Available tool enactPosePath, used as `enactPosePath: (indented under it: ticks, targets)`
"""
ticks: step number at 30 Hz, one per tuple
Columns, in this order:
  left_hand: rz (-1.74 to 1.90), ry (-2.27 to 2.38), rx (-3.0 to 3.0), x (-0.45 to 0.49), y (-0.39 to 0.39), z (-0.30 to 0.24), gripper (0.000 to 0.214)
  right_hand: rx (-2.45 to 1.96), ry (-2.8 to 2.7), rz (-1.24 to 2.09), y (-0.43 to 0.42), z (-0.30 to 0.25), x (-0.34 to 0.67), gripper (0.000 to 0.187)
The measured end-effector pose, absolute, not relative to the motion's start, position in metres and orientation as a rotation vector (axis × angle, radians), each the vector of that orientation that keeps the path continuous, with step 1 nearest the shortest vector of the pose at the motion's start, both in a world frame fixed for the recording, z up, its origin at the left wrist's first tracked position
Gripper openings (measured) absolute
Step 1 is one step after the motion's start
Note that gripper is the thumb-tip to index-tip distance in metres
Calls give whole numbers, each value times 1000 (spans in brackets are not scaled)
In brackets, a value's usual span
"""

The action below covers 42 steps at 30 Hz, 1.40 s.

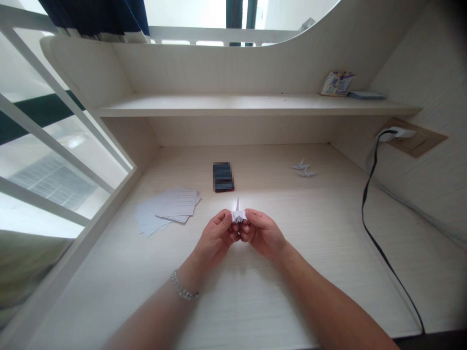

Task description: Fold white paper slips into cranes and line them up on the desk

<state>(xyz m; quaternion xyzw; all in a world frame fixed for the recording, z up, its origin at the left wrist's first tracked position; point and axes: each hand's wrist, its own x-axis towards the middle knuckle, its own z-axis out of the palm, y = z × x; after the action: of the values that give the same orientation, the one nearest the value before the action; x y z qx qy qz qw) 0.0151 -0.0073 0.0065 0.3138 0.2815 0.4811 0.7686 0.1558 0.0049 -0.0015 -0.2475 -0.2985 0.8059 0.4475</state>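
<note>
A small white folded paper figure (238, 214) with an upright point is pinched between both hands above the pale wooden desk (310, 228). My left hand (218, 235) grips its left side with curled fingers; a beaded bracelet (182, 288) circles that wrist. My right hand (262, 232) holds the right side, fingertips pressed together against the paper. The two hands touch at the thumbs.
A loose stack of paper sheets (168, 209) lies left of the hands. A dark phone (223, 177) rests behind them. Two finished folded paper figures (303, 169) sit at the back right. A black cable (368, 194) runs from a wall socket (401, 133). A shelf (255, 104) holds a small packet (337, 83).
</note>
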Motion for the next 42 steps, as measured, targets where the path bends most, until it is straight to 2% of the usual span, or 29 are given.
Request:
enactPosePath:
  ticks: [8, 22, 30, 36, 42]
  targets:
    - [1061, 614, 669, 14, -6, 8, 24, -701, -706, 1977, 7, -1, 159, 29]
    - [1070, 623, 678, 12, -4, 7, 21, -577, -642, 1889, 5, 4, 159, 45]
    - [1086, 891, 872, 11, 1, 1, 23, -837, -835, 1575, 12, -4, 161, 41]
    - [1053, 903, 924, 13, 1, -1, 24, -885, -913, 1616, 6, -4, 153, 32]
    - [1055, 892, 910, 12, 1, -1, 24, -951, -930, 1545, 7, -3, 152, 32]
